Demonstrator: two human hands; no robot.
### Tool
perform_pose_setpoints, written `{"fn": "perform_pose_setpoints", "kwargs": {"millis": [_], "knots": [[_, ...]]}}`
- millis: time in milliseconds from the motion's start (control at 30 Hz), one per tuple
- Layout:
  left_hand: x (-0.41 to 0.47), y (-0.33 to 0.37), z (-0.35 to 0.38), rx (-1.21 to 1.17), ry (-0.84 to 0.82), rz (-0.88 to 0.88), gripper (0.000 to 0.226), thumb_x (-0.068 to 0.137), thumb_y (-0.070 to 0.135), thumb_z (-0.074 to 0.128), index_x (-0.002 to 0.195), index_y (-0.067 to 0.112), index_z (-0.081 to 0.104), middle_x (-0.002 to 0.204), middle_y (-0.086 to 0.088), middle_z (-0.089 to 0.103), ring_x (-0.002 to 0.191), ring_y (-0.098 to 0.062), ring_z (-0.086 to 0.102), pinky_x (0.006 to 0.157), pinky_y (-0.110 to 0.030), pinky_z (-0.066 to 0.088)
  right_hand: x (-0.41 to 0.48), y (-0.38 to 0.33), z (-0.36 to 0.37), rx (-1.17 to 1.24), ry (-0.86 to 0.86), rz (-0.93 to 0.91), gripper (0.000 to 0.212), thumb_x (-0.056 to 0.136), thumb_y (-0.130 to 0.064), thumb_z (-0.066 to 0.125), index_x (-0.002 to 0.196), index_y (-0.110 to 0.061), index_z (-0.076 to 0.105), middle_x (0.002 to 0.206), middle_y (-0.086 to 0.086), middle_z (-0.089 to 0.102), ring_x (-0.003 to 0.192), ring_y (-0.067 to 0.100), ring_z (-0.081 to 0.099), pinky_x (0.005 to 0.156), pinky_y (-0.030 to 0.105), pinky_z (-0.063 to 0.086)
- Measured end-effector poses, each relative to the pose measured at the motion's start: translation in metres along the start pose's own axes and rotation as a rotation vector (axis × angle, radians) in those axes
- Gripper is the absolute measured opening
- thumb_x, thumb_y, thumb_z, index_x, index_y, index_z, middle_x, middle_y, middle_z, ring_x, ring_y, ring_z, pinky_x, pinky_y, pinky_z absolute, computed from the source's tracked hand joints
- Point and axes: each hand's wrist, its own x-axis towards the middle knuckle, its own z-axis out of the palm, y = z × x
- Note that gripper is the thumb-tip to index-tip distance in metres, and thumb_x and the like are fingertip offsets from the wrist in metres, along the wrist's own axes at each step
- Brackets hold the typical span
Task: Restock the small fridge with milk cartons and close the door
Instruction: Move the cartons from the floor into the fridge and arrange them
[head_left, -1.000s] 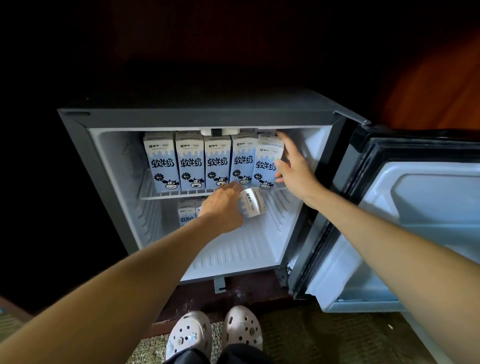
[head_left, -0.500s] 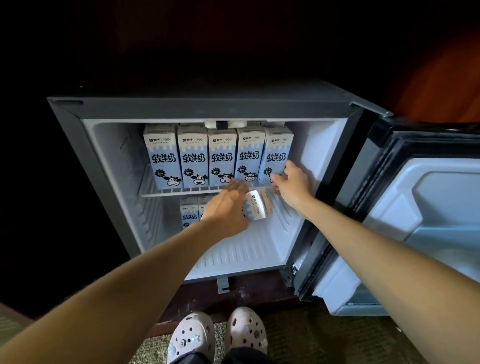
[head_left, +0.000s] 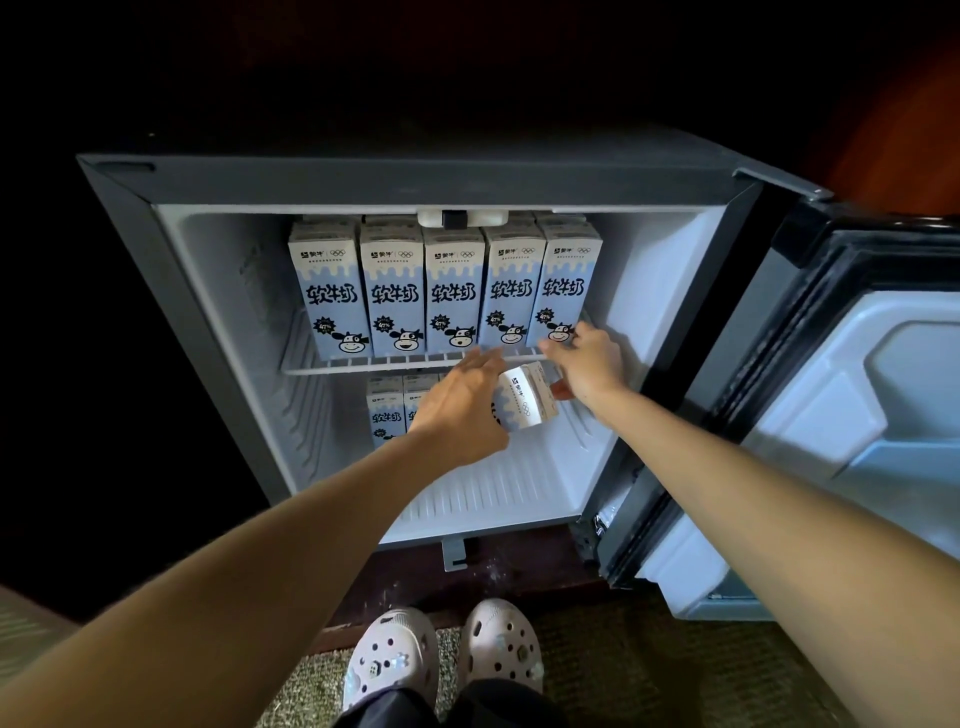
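Blue-white carton (head_left: 524, 400), tilted, grasped by left hand (head_left: 462, 410); right hand (head_left: 589, 366) beside, grip unclear.

Fridge casing (head_left: 415, 179), centre frame: dark grey. Inner walls (head_left: 649, 291): white, bluish cast. Wire shelf (head_left: 363, 366): white. Upper-row cartons (head_left: 451, 291): white tops, pale blue bodies with white drip edge, black lettering, dark starburst badge, black-and-white cartoon cow. Tilted carton (head_left: 524, 400), mid-frame: same white and blue. Door liner (head_left: 831, 389), right: white; gasket (head_left: 810, 249): black. Clogs (head_left: 389, 660), bottom centre: pale grey, small charms dotted over. Carpet (head_left: 649, 675): olive-beige speckle. Panel (head_left: 909, 130), upper right: reddish brown.
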Motion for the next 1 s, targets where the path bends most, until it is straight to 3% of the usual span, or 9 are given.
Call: {"fn": "perform_pose_setpoints", "kwargs": {"millis": [200,300,367,433,533,667,833,933,1000], "knots": [[-0.002,-0.001,0.004,-0.045,-0.016,-0.017,0.091,0.069,0.008,0.070,0.146,0.018,0.021,0.144,0.001,0.035,0.125,-0.018,0.045,0.083,-0.024,0.046,-0.005,-0.001,-0.002,-0.121,-0.013,-0.014,0.029,0.093,-0.027,0.053,0.110,-0.003,0.055,0.102,0.011,0.062,0.079,0.021,0.059,0.040,0.012,0.043],[-0.013,-0.005,0.005,-0.133,0.038,-0.033,0.088,0.070,0.005,0.067,0.146,0.015,0.025,0.154,0.002,0.026,0.133,-0.017,0.041,0.092,-0.026,0.046,-0.020,0.008,0.002,-0.151,0.125,-0.111,0.031,0.096,-0.015,0.047,0.123,-0.002,0.050,0.114,0.016,0.061,0.099,0.033,0.063,0.083,0.035,0.055],[-0.023,-0.011,0.007,-0.166,0.081,-0.048,0.082,0.071,0.005,0.067,0.144,0.011,0.030,0.154,0.004,0.026,0.129,-0.016,0.044,0.088,-0.023,0.046,-0.038,0.016,0.006,-0.125,0.213,-0.176,0.038,0.094,-0.002,0.042,0.132,-0.004,0.045,0.122,0.017,0.060,0.103,0.035,0.062,0.090,0.042,0.051],[-0.033,-0.018,0.011,-0.196,0.134,-0.066,0.069,0.070,0.005,0.067,0.135,0.009,0.042,0.141,0.000,0.042,0.120,-0.019,0.050,0.078,-0.022,0.045,-0.056,0.025,0.011,-0.090,0.257,-0.250,0.043,0.090,0.006,0.040,0.132,-0.004,0.045,0.128,0.017,0.057,0.099,0.037,0.065,0.087,0.041,0.051],[-0.046,-0.030,0.019,-0.288,0.197,-0.202,0.047,0.070,0.008,0.070,0.114,0.010,0.054,0.103,-0.002,0.056,0.091,-0.017,0.056,0.069,-0.025,0.048,-0.076,0.038,0.021,-0.141,0.272,-0.311,0.041,0.084,0.012,0.044,0.123,0.000,0.051,0.129,0.016,0.055,0.103,0.035,0.062,0.081,0.029,0.045],[-0.052,-0.053,0.034,-0.459,0.179,-0.470,0.034,0.070,0.013,0.074,0.099,0.009,0.057,0.087,-0.001,0.059,0.079,-0.016,0.057,0.051,-0.017,0.041,-0.085,0.052,0.046,-0.236,-0.211,-0.173,0.031,0.084,0.003,0.052,0.114,-0.001,0.056,0.121,0.011,0.059,0.099,0.031,0.063,0.082,0.030,0.046],[-0.045,-0.088,0.061,-0.509,0.175,-0.612,0.022,0.067,0.023,0.079,0.074,0.010,0.062,0.074,-0.001,0.061,0.070,-0.015,0.056,0.047,-0.015,0.035,-0.093,0.065,0.091,-0.279,-0.729,-0.040,0.058,0.079,-0.020,0.072,0.130,-0.013,0.046,0.118,0.007,0.054,0.092,0.020,0.060,0.075,0.025,0.049],[-0.036,-0.102,0.074,-0.540,0.204,-0.662,0.028,0.070,0.026,0.078,0.061,0.014,0.054,0.060,0.005,0.053,0.064,-0.013,0.052,0.043,-0.013,0.032,-0.091,0.069,0.125,-0.240,-0.813,0.035,0.063,0.076,-0.031,0.075,0.129,-0.017,0.044,0.095,-0.003,0.051,0.069,0.011,0.057,0.064,0.014,0.046],[-0.028,-0.112,0.085,-0.567,0.217,-0.675,0.029,0.071,0.029,0.078,0.068,0.011,0.055,0.062,0.003,0.052,0.065,-0.013,0.051,0.038,-0.009,0.031,-0.086,0.071,0.147,-0.245,-0.773,0.005,0.051,0.079,-0.032,0.071,0.121,-0.012,0.050,0.084,-0.006,0.053,0.064,0.013,0.059,0.054,0.010,0.042]]}}
